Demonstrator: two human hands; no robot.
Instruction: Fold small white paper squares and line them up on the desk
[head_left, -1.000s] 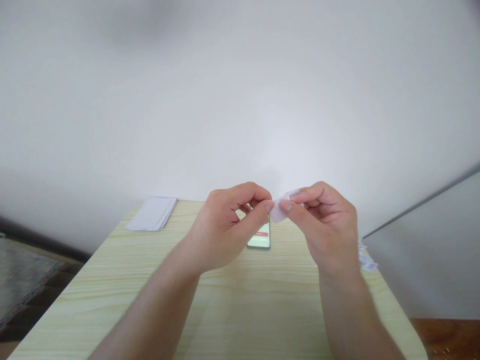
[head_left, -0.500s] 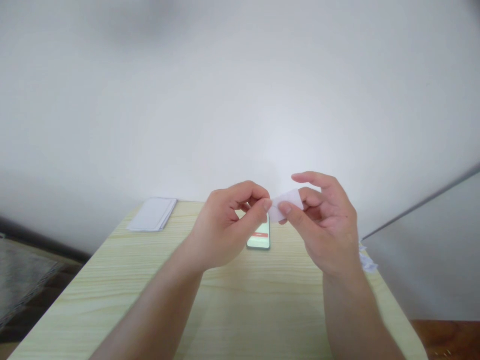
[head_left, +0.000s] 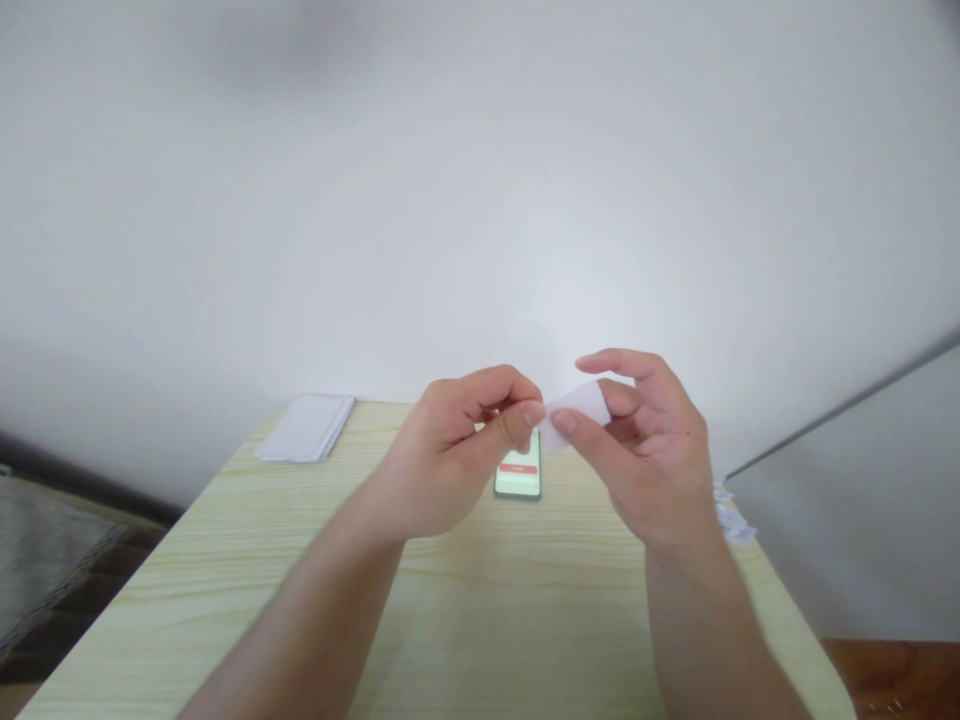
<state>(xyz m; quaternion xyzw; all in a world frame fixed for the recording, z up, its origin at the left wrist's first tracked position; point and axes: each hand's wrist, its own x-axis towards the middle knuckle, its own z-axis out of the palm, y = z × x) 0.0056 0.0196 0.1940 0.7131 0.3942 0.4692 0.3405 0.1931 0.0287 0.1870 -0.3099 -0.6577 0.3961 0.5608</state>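
A small white piece of paper (head_left: 589, 405) is held in the air between both hands, over the far part of the table. My left hand (head_left: 461, 450) pinches its left corner between thumb and forefinger. My right hand (head_left: 652, 450) grips the paper with the thumb in front and fingers behind, its forefinger raised away from it. Beneath the hands lies a phone (head_left: 517, 483) with a lit screen showing a red bar; its upper part is hidden by my left hand.
A stack of white paper sheets (head_left: 304, 428) lies at the table's far left corner. Crumpled white paper scraps (head_left: 736, 525) sit at the right edge, partly behind my right wrist. The wood-grain table (head_left: 480, 620) meets a white wall (head_left: 450, 200) at the back.
My right hand has shifted slightly left, its raised forefinger a little lower. The paper has tilted slightly between the fingers. My left hand stays nearly in place, still pinching.
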